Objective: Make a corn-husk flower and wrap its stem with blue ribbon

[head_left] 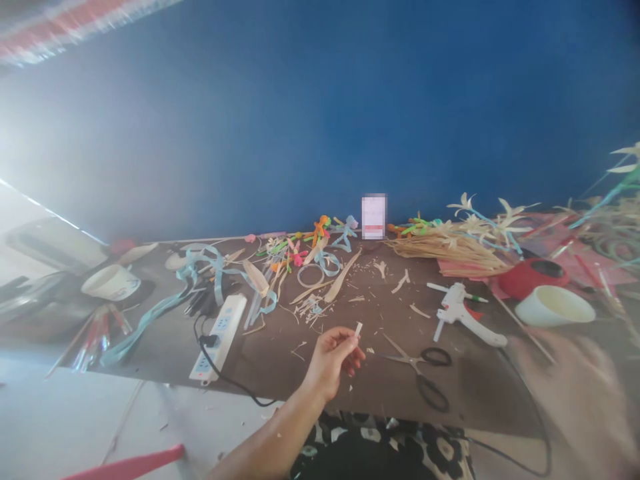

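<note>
The single view looked from the wearer's head, forward and down across the table (380, 393) to the blue wall (320, 120) behind it, near enough to take in the wearer's lap (370, 457), though its blurred margins seemed stretched.

Pale strip (359, 329) in left hand (334, 353)

Plain deep-blue wall (325, 120); dark brown tabletop (365, 403); small strip (359, 329), off-white; scissors (414, 361) with black handles and silver-grey blades; white glue gun (456, 309); white power strip (223, 333) with bluish sockets and a black cable (230, 383); pale blue ribbon (143, 328); red container (517, 280); cream cup (527, 308); straw-coloured fibres (445, 250); craft pieces (321, 230) in orange, green and pink; black cloth (435, 443) patterned with pale flower shapes.
</note>
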### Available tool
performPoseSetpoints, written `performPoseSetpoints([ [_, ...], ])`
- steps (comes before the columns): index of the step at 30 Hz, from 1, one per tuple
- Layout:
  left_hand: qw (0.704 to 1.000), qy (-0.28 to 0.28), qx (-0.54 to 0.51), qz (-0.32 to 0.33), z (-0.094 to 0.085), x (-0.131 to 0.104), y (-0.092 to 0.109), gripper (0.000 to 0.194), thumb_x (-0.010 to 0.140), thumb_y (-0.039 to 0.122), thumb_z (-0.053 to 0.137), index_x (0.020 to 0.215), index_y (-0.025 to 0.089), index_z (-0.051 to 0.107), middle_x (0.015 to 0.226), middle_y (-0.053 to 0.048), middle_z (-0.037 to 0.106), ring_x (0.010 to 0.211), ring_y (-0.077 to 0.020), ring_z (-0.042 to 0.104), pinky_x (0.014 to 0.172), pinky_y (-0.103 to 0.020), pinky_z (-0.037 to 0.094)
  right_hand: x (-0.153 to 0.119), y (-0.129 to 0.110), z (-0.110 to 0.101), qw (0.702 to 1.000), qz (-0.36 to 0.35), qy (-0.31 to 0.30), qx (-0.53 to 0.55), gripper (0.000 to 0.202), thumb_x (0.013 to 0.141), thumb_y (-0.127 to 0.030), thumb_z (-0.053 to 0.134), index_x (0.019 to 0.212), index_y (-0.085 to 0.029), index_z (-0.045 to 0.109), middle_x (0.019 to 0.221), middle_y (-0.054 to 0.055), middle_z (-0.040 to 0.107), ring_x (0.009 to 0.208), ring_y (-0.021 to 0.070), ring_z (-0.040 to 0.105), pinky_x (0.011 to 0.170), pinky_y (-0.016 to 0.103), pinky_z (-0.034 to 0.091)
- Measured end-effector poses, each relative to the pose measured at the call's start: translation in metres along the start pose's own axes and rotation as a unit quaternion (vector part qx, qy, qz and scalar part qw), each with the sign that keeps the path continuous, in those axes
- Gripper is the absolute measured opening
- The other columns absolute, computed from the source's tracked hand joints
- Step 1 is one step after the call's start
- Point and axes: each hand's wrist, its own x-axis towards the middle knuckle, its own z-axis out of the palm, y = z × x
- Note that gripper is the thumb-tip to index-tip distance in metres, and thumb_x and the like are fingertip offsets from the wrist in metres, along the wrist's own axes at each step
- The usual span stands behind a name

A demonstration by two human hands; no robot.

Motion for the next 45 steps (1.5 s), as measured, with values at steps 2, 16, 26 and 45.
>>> performPoseSetpoints([
  [2,1.0,0.007,0.002,-0.002,0.002,0.002,-0.001,0.021,0.071,0.034,0.055,0.077,0.014,0.051,0.055,-0.001,0.058,0.042,-0.0077,0.049,0.037,-0.016,0.031,-0.004,-0.036,0.014,0.997,-0.059,-0.035,-0.036,0.024,0.073,-0.035,0.048,0.09,-0.02,0.055,0.087,0.011,0.057,0.082,0.0287,0.053,0.071,0.038,0.037],
  [16,0.997,0.057,0.045,0.019,0.013,0.0,0.0,0.026,0.069,0.037,0.056,0.075,0.012,0.055,0.064,-0.001,0.06,0.028,0.0017,0.022,0.031,-0.017,0.01,-0.027,-0.08,0.045,0.974,0.011,-0.22,-0.06,0.01,0.066,-0.021,0.049,0.07,-0.019,0.058,0.069,0.006,0.062,0.066,0.0231,0.058,0.058,0.03,0.039],
  [26,0.997,0.079,0.017,-0.003,0.026,-0.002,-0.011,0.026,0.062,0.034,0.064,0.072,0.011,0.06,0.055,0.002,0.047,0.041,-0.0019,0.029,0.038,-0.016,0.016,-0.051,-0.141,0.067,0.699,0.29,-0.284,0.589,0.029,0.068,-0.044,0.057,0.072,-0.015,0.051,0.057,-0.002,0.053,0.037,0.0036,0.035,0.035,0.015,0.025],
  [45,0.998,0.048,0.021,0.026,0.029,-0.001,-0.014,0.016,0.065,0.027,0.061,0.072,0.014,0.055,0.057,0.003,0.05,0.043,-0.0027,0.036,0.041,-0.015,0.025,-0.06,-0.145,0.072,0.709,0.242,-0.281,0.6,0.032,0.07,-0.046,0.055,0.071,-0.015,0.046,0.058,-0.004,0.046,0.043,0.0036,0.029,0.039,0.015,0.024],
])
